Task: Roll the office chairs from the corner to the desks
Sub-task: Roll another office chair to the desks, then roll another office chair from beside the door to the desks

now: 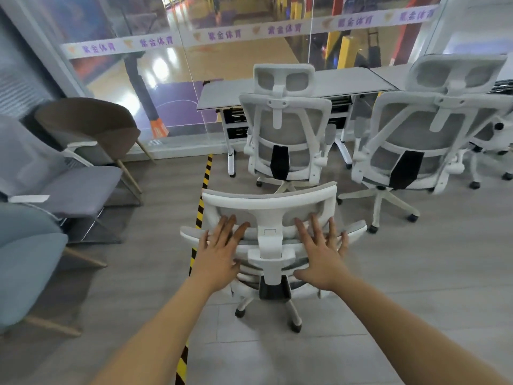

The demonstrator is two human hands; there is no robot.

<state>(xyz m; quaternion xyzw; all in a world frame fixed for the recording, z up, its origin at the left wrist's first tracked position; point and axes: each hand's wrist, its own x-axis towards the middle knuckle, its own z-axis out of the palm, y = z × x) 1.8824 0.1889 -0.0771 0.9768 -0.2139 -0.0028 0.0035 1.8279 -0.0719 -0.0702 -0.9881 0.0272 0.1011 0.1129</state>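
Observation:
A white office chair (270, 207) with grey mesh stands right in front of me, its back towards me. My left hand (219, 252) and my right hand (320, 250) are spread flat, fingers apart, over the rear of its backrest on either side of the centre post; contact cannot be made out. Two more white office chairs stand ahead: one (286, 126) at the grey desk (347, 83), another (433, 129) to its right. A fourth chair (497, 134) is partly cut off at the right edge.
A black-and-yellow floor strip (204, 187) runs from the glass wall (172, 79) towards me, left of the near chair. Along the left stand a brown tub chair (91, 123), a grey visitor chair (66, 187) and a blue chair (25, 262). Open grey floor lies at the right.

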